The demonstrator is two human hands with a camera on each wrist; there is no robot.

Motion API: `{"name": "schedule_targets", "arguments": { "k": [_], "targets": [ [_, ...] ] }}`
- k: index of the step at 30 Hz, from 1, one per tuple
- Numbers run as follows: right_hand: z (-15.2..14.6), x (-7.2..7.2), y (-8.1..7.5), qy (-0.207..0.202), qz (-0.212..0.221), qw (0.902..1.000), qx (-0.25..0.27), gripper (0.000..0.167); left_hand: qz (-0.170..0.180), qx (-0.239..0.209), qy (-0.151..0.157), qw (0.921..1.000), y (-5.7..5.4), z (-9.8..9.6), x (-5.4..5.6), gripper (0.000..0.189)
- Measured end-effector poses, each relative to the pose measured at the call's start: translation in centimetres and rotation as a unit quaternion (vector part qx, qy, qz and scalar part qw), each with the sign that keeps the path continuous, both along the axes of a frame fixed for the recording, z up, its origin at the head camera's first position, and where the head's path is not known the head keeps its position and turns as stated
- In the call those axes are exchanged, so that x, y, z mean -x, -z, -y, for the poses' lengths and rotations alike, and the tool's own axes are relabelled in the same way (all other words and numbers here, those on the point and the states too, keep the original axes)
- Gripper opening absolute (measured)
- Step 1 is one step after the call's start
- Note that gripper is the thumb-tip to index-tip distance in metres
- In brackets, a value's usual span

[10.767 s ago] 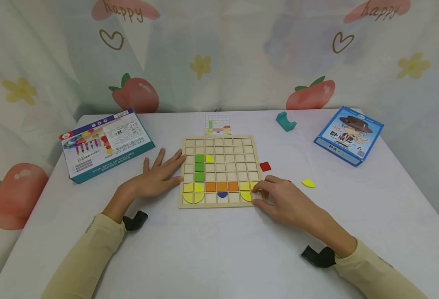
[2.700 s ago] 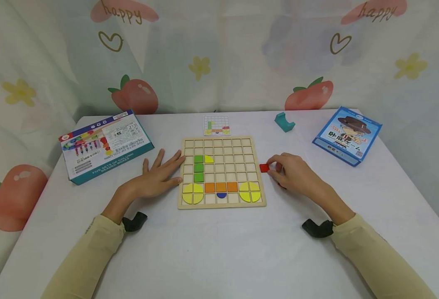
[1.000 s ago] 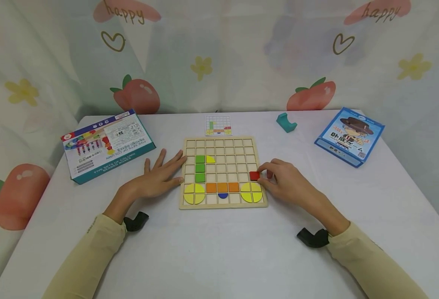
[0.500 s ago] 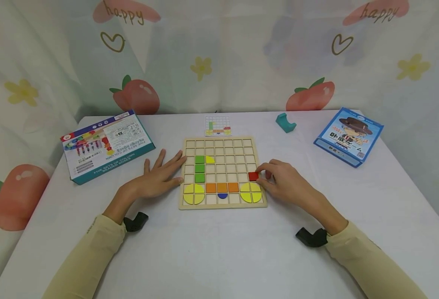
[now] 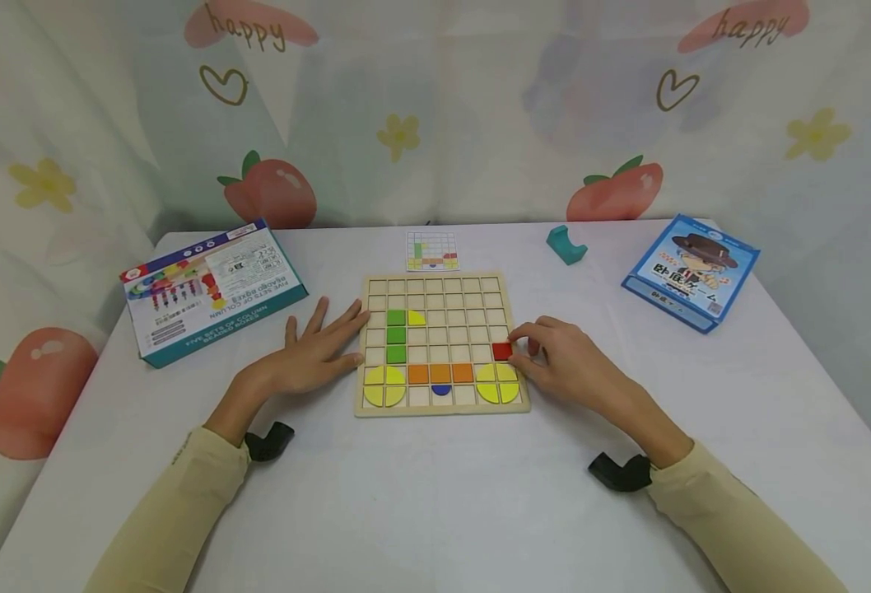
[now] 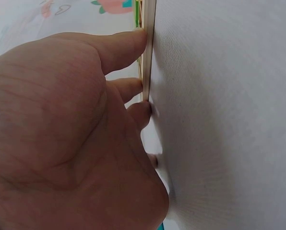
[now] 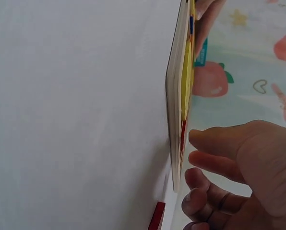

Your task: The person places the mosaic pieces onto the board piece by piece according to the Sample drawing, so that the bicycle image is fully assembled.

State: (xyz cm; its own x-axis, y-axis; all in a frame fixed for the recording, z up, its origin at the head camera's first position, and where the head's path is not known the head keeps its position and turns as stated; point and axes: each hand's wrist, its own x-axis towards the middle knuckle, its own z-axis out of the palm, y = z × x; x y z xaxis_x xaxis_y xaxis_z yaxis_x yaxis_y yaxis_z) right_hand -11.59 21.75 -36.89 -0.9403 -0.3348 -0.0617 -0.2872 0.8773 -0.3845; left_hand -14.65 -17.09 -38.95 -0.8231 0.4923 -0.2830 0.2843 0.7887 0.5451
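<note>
A square wooden grid board (image 5: 359, 408) lies on the white table. In its cells sit green square tiles (image 5: 396, 335), orange square tiles (image 5: 440, 374), yellow quarter-circle tiles (image 5: 384, 385) and a blue half-circle tile (image 5: 441, 389). My right hand (image 5: 572, 358) pinches a red square tile (image 5: 501, 352) with thumb and forefinger at the board's right edge, just above the right yellow circle. Fingers spread, my left hand (image 5: 305, 354) rests flat, its fingertips touching the board's left edge. In the right wrist view, another red tile (image 7: 157, 216) lies on the table beside the board.
Behind the board lies a small pattern card (image 5: 432, 251). A teal curved block (image 5: 566, 245) and a blue game box (image 5: 691, 272) stand at the back right. To the left is a larger teal and white box (image 5: 213, 288).
The right yellow circle has gained its last quarter. My right hand has since brought the red tile from the table leftward onto the board. The left hand stays put.
</note>
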Motion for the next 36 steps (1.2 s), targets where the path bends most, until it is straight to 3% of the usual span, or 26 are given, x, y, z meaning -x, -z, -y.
{"name": "schedule_targets", "arguments": {
  "k": [8,18,36],
  "targets": [
    [-2.4,-0.6,-0.9,0.023,-0.013,0.9996,0.009,0.032,0.0,0.005,0.001,1.0,0.2,0.0,0.1,0.074],
    [-5.4,-1.9,-0.5,0.044,-0.018,0.9989,0.003,0.03,-0.001,0.005,0.001,1.0,0.2,0.1,0.1,0.074],
    [-6.3,-3.3,-0.3,0.054,-0.016,0.9982,-0.022,0.034,-0.002,0.004,0.002,1.0,0.2,0.0,0.1,0.073]
  ]
}}
